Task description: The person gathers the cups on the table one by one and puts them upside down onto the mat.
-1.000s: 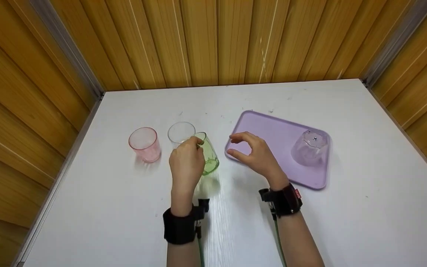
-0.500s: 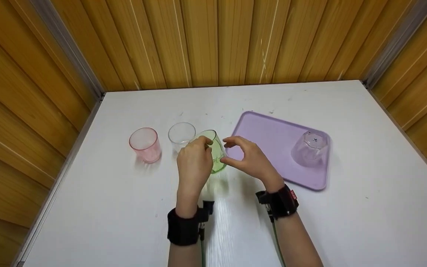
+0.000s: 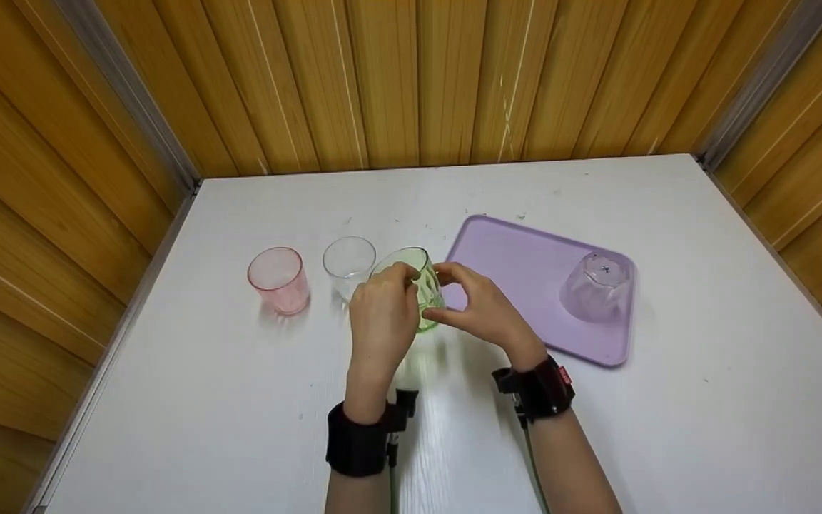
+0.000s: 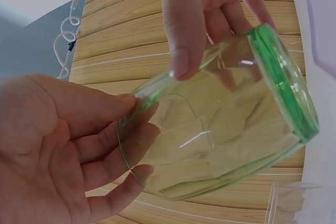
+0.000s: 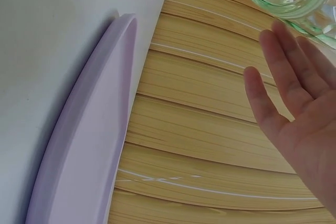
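A green tinted drinking glass (image 3: 428, 291) is held by its rim in my left hand (image 3: 382, 314). The left wrist view shows the thumb outside the rim and several fingertips inside the glass (image 4: 231, 124), which is tilted with its thick base pointing away. My right hand (image 3: 486, 310) curves in a wide C at the glass's right side. Its thumb lies at the near wall, and its fingers show through the glass from behind. In the right wrist view the right hand's fingers (image 5: 294, 77) are loosely extended, tips right by the green base.
Left of the hands stand a clear glass (image 3: 349, 260) and a pink glass (image 3: 279, 282), both upright on the white table (image 3: 204, 400). On the right lies a lilac tray (image 3: 511, 264) bearing a clear glass (image 3: 596, 285) upside down. Wood-patterned panels (image 3: 382, 86) rise behind.
My left hand has carried the green glass rightward into the curve of my right hand. The right hand has shifted slightly left. The other glasses and the tray have stayed put.
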`<state>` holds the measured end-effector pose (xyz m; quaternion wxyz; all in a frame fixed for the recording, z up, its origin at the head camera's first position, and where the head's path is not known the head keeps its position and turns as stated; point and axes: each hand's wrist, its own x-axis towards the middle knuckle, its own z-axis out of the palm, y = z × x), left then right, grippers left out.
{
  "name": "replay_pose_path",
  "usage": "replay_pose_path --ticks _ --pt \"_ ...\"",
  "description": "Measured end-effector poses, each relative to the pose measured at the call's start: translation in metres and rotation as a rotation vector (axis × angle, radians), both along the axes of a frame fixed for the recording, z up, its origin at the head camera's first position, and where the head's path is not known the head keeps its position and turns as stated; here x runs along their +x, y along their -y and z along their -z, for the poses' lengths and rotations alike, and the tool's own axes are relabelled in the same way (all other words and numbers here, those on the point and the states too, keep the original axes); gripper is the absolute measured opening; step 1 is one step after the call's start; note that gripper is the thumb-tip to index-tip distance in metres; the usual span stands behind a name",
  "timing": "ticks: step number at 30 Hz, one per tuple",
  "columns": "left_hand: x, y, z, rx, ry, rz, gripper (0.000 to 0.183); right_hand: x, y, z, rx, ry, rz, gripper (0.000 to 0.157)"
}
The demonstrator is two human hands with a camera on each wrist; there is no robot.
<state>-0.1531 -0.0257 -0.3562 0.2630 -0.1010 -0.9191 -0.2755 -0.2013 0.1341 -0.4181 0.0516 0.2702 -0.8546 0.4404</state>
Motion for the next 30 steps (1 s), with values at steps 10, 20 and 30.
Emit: replay_pose_path --ticks 10,20,30 --pt "0.001 -0.003 -0.003 0.052 -0.038 0.013 0.011 0.002 0.0 -0.001 0.035 0.079 0.008 0.081" --pt "0.002 -0.005 -0.004 0.145 -0.081 0.019 0.011 0.003 0.0 -0.001 0.01 0.205 0.034 0.089" --pt "0.001 -0.003 -0.002 0.177 -0.031 0.0 0.012 0.002 -0.011 -0.005 0.005 0.059 0.058 0.082"
